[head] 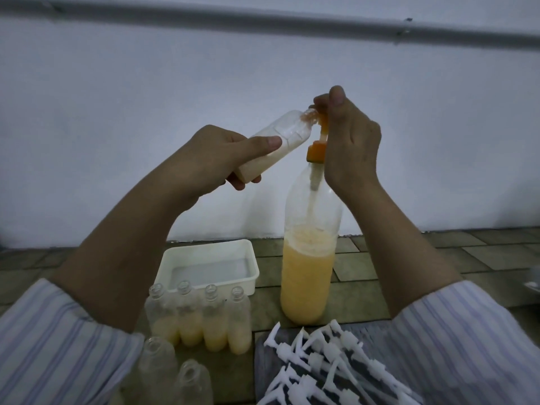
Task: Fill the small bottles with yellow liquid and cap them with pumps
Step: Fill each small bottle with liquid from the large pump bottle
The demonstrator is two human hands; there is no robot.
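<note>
Two empty small bottles (175, 372) and loose white pumps (330, 363) lie nearest on the tiled desk (409, 258), then four part-filled ones (201, 320). Higher, the left hand (216, 162) grips a tilted bottle (271, 144) at the orange pump spout (317, 133) the right hand (347, 135) presses; a misaligned neck could spill liquid. Behind: white tray (210, 264), big bottle (309, 258), bare wall (146, 68).

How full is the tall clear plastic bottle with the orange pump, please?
Roughly half full: yellow liquid fills the tall clear plastic bottle about halfway.
</note>
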